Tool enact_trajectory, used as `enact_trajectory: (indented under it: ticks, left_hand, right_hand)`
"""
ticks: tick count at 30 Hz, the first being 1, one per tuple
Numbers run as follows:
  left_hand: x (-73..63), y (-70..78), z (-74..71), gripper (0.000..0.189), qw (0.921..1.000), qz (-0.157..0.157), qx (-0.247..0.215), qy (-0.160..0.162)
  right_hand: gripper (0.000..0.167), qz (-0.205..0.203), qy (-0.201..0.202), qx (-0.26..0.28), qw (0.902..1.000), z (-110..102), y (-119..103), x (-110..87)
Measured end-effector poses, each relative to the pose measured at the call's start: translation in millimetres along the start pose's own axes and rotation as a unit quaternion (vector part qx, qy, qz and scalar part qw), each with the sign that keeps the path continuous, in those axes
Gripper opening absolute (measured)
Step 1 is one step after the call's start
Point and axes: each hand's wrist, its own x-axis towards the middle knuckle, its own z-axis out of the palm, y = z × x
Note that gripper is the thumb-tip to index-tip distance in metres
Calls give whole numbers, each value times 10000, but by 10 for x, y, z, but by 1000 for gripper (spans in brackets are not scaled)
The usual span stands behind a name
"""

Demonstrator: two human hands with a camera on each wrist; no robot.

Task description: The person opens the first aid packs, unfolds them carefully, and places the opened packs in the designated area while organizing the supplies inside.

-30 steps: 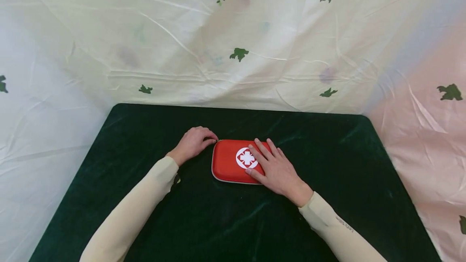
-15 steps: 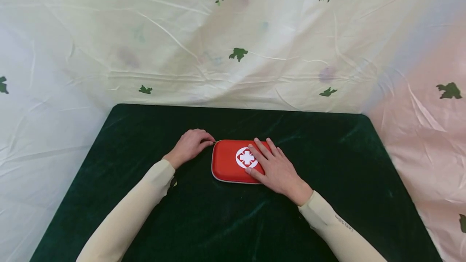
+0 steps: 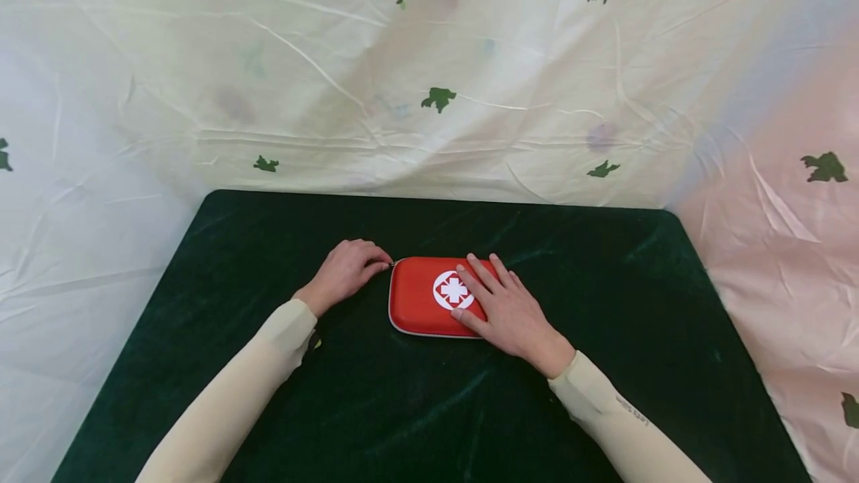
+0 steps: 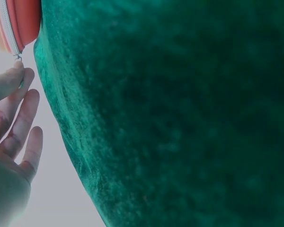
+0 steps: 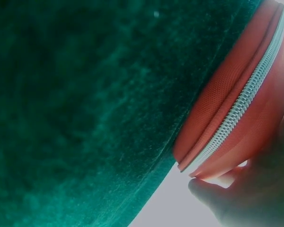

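Observation:
A red first-aid case (image 3: 416,297) with a white cross emblem lies flat on the dark green cloth in the head view. At its far left corner my left hand (image 3: 344,273) pinches the zipper pull (image 4: 19,57) between thumb and index finger; the other fingers are loosely bent. My right hand (image 3: 513,313) rests on the case's right half with fingers spread, covering part of the emblem. In the right wrist view the pale zipper (image 5: 241,108) runs along the case's side, its teeth meshed where they show. The case's contents are hidden.
Green velvety cloth (image 3: 403,408) covers the table under the case. Behind it hangs a pale curtain (image 3: 322,73) with leaf prints, and similar fabric closes off the left and right sides.
My left hand has drawn slightly left and toward me at the case's corner, still pinching the zipper pull. The right hand and the case stay almost where they were.

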Motion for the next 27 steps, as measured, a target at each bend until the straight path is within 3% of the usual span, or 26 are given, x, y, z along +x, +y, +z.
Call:
enact_trajectory:
  ticks: [8, 27]
  left_hand:
    - [-51, 8, -16, 17, 10000, 47, -18, 56]
    - [-156, 45, -66, 18, 9996, -2, -179, -201]
  right_hand:
    - [86, 26, -14, -51, 10000, -3, -6, 7]
    - [86, 73, -41, -57, 9999, 5, -18, 3]
